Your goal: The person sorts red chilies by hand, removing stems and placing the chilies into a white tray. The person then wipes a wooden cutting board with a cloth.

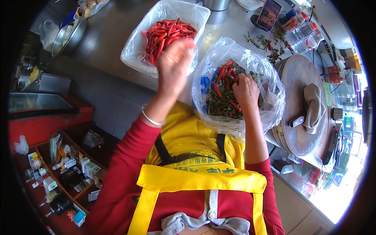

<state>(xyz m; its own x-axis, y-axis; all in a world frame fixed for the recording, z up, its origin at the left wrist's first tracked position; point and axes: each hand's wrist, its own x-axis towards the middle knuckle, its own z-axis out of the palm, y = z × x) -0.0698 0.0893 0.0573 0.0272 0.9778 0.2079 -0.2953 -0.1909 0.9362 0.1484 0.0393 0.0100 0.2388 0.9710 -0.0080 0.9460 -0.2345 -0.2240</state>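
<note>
A white plastic tub [131,60], lined with clear film, holds a heap of red chili peppers [164,33]. Over the near right side of this heap is my left hand [176,55], its fingers blurred; whether it holds anything I cannot tell. To the right, a clear plastic bag [205,63] stands wide open with green chili stems [221,105] and some red chilies [224,72] inside. My right hand [246,88] reaches into the bag, fingers bent down among chilies and stems; its fingertips are partly hidden, so its grip is unclear.
Loose chili stems [274,54] lie on the steel counter [102,44], near a propped phone [268,14] and plastic bottles [305,30]. At the right, a round wooden chopping block [296,70] carries a folded cloth [312,102]. A metal bowl [79,38] stands at the upper left.
</note>
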